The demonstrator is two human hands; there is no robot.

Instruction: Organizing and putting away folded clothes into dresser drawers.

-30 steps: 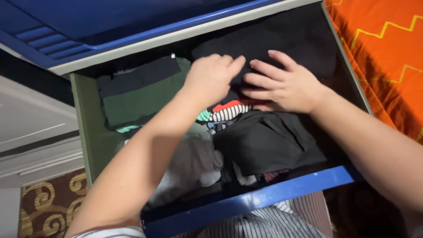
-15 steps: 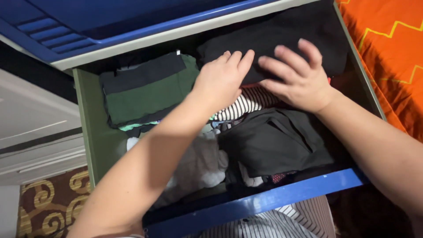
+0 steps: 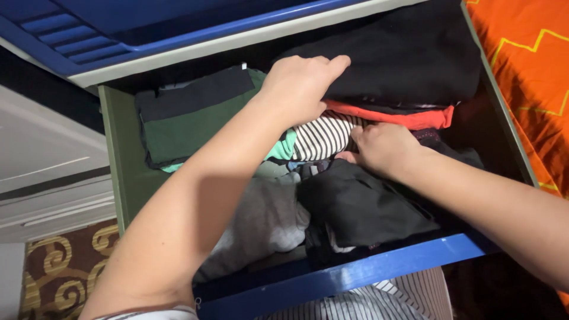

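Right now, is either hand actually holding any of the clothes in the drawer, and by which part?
The left hand lies on the near edge of the black folded garment. The right hand digs in beside the striped garment; its fingers are hidden, so no grip can be told.

Left hand (image 3: 299, 86) at upper centre of the frame, palm down, fingers together and bent forward, forearm running bare from the lower left corner. Right hand (image 3: 382, 148) just below and right of it, curled, knuckles up, fingertips tucked under, forearm entering from the lower right edge.
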